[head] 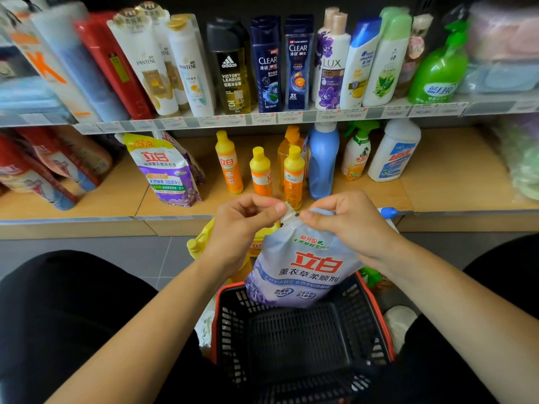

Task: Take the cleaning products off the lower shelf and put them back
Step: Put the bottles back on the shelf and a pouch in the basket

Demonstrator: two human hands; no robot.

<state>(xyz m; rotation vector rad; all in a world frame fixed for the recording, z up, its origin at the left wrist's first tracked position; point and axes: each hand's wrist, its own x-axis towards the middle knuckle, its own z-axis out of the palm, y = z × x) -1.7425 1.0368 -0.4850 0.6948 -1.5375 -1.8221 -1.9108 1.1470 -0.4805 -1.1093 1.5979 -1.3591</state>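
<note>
The person crouches before the shelves with both arms stretched forward; the left hand (242,225) has its thumb and forefinger pinched on the white spout at the top of a lavender refill pouch (309,269), its other fingers curled in, and the right hand (347,225) pinches the top edge just beside the spout, its fingers bent over the pouch's shoulder; a soft bag like this sags if gripped in the middle, so holding it at the stiff top with two hands probably lets it hang straight and face forward. The pouch hangs upright over the far rim of a black basket (291,339) on the floor, its bottom at or just inside that rim; I cannot tell whether it touches. The part of the basket in view holds nothing else, which suggests this is one of the last things to come out of it; a yellow jug (201,243) and something green (370,277) sit on the floor just behind it, partly hidden. The lower shelf (437,176) carries a purple pouch (166,170) standing to the left, three orange bottles (260,172) with yellow caps, a blue bottle (323,161), a spray bottle (356,154) and a white bottle (393,153), with red pouches (43,170) leaning at the far left; bare board shows on either side of the purple pouch, a likely place for the held one, since it is the same brand and shape.
</note>
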